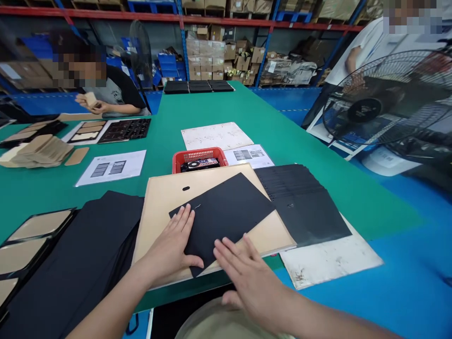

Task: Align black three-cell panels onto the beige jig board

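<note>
A black sheet (pixel 226 212) lies at a slant on a tan board (pixel 158 202) in front of me. My left hand (pixel 173 245) rests flat on the sheet's left edge, fingers apart and thumb spread. Along the near edge of the same sheet, my right hand (pixel 247 273) touches it with outstretched fingers, the palm over the table's edge. A small pale mark shows on the sheet near my left fingertips. The tan board has a dark oval hole near its far left side.
Black sheets (pixel 303 202) are stacked at the right on a white board (pixel 332 263). More black sheets (pixel 95 235) lie at the left. A red basket (pixel 221 155) stands behind the tan board. One person sits at the far left; another stands behind a fan (pixel 363 110).
</note>
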A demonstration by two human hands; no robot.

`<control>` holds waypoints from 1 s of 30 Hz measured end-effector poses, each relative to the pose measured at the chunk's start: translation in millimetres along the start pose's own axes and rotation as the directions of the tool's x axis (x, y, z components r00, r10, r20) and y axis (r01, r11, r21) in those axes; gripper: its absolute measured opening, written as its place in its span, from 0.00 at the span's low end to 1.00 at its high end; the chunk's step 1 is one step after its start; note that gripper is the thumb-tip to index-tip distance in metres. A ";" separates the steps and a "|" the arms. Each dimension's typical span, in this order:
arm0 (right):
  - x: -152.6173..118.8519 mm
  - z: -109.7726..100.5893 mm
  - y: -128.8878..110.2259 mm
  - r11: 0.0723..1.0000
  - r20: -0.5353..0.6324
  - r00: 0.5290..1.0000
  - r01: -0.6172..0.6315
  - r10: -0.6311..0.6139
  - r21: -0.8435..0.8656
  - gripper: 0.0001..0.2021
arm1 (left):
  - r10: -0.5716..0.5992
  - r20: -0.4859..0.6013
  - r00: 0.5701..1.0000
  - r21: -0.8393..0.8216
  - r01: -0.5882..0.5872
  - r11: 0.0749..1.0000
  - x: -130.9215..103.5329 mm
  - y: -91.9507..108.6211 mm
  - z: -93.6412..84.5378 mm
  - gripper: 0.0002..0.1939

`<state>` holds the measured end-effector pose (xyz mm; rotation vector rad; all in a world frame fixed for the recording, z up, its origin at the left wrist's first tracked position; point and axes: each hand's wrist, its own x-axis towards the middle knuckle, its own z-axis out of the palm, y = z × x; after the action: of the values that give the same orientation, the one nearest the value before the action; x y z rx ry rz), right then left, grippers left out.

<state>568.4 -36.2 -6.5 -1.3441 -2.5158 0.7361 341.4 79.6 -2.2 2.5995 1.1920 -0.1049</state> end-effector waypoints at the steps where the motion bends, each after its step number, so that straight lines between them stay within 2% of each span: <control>1: -6.0 -2.8 8.9 0.997 -0.027 0.997 -0.072 0.072 -0.022 0.39 | -0.005 0.013 1.000 0.001 0.005 1.000 0.7 1.1 -1.7 0.58; 4: -19.9 -22.7 53.9 0.948 -0.156 0.948 -0.295 0.276 -0.118 0.32 | -0.041 0.068 0.997 0.002 0.041 0.999 2.6 5.6 -9.0 0.56; 6: -27.7 -39.2 89.8 0.878 -0.258 0.874 -0.456 0.411 -0.147 0.29 | -0.069 0.099 0.993 0.009 0.068 0.998 2.4 7.4 -12.3 0.55; 7: -31.1 -47.1 106.4 0.831 -0.309 0.819 -0.541 0.484 -0.131 0.28 | -0.074 0.105 0.992 0.013 0.073 0.997 1.9 7.4 -12.7 0.55; 8: -34.0 -54.2 120.9 0.777 -0.371 0.743 -0.624 0.557 -0.084 0.27 | -0.073 0.103 0.992 0.018 0.071 0.997 1.3 6.4 -11.9 0.55; 10: -37.7 -65.3 141.7 0.709 -0.463 0.596 -0.697 0.656 0.108 0.27 | -0.052 0.072 0.996 0.022 0.051 0.998 0.5 2.0 -7.2 0.56; 12: -38.0 -71.3 150.8 0.678 -0.467 0.498 -0.605 0.731 0.417 0.28 | -0.005 0.002 1.000 0.026 0.005 1.000 1.9 -4.1 0.0 0.57; 13: -36.9 -72.2 151.7 0.635 -0.426 0.475 -0.503 0.770 0.586 0.28 | 0.029 -0.034 0.999 0.031 -0.028 0.999 3.8 -6.8 3.8 0.58; 14: -35.2 -71.8 151.1 0.562 -0.368 0.468 -0.396 0.804 0.726 0.28 | 0.065 -0.063 0.996 0.037 -0.063 0.997 6.6 -8.7 7.2 0.58; 16: -31.5 -68.2 147.7 0.399 -0.251 0.471 -0.248 0.846 0.883 0.27 | 0.135 -0.097 0.986 0.052 -0.130 0.990 14.8 -8.9 12.4 0.59; 18: -30.6 -62.8 145.4 0.314 -0.188 0.476 -0.201 0.859 0.928 0.25 | 0.187 -0.110 0.976 0.057 -0.181 0.982 24.6 -3.9 15.7 0.60; 20: -36.2 -58.5 147.2 0.277 -0.169 0.467 -0.173 0.868 0.945 0.24 | 0.219 -0.122 0.968 0.047 -0.214 0.976 33.6 4.9 17.8 0.58; 24: -75.6 -59.5 166.0 0.233 -0.184 0.411 -0.074 0.893 0.970 0.26 | 0.282 -0.170 0.944 -0.010 -0.288 0.957 41.3 21.0 19.2 0.45; 26: -108.3 -64.0 181.9 0.237 -0.211 0.356 -0.029 0.910 0.971 0.27 | 0.311 -0.242 0.919 -0.033 -0.328 0.944 39.7 23.6 16.3 0.40; 30: -179.9 -68.5 216.4 0.248 -0.246 0.188 0.009 0.951 0.969 0.24 | 0.282 -0.368 0.886 -0.056 -0.324 0.944 30.6 19.8 -0.7 0.37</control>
<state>854.1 -60.6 -47.8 -1.5824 -0.3985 0.8381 376.4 89.8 -2.7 2.7336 0.8378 0.5052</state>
